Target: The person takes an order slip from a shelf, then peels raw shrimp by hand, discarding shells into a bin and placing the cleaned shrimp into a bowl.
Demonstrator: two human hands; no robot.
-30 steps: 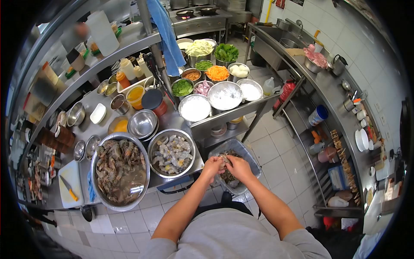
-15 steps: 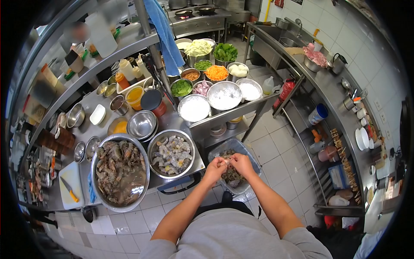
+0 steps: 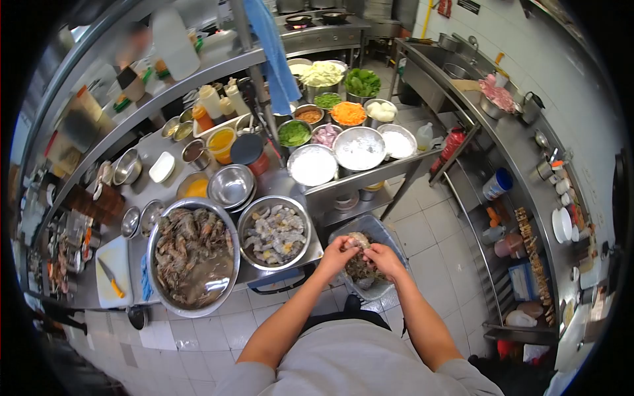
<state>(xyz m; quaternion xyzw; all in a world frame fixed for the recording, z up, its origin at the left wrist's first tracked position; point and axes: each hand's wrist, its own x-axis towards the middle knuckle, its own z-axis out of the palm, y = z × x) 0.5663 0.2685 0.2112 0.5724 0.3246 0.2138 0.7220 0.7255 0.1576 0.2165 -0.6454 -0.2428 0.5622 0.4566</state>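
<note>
Both hands are close together over a grey plastic tub (image 3: 398,244) that holds shrimp shells (image 3: 360,269). My left hand (image 3: 338,254) is closed on a shrimp (image 3: 358,239), with the fingers pinching its side. Close to its right, my right hand (image 3: 384,259) has its fingers pressed together at the shrimp's lower end; what exactly they pinch is too small to make out. Left of the tub, a steel bowl (image 3: 308,254) holds peeled shrimp (image 3: 274,234). Farther left, a larger steel bowl (image 3: 155,284) contains unpeeled shrimp (image 3: 191,244) and cloudy liquid.
A knife (image 3: 112,278) lies on a white cutting board (image 3: 122,257) at the left, beside a blue cloth (image 3: 145,277). Ingredient containers, including shredded carrot (image 3: 349,113), stand beyond the bowls. A steel counter (image 3: 489,119) runs along the right. Someone's blurred head shows upper left.
The view has shifted, so the bowls and tub appear farther right. My hands have moved slightly apart, and more of the shrimp between them shows.
</note>
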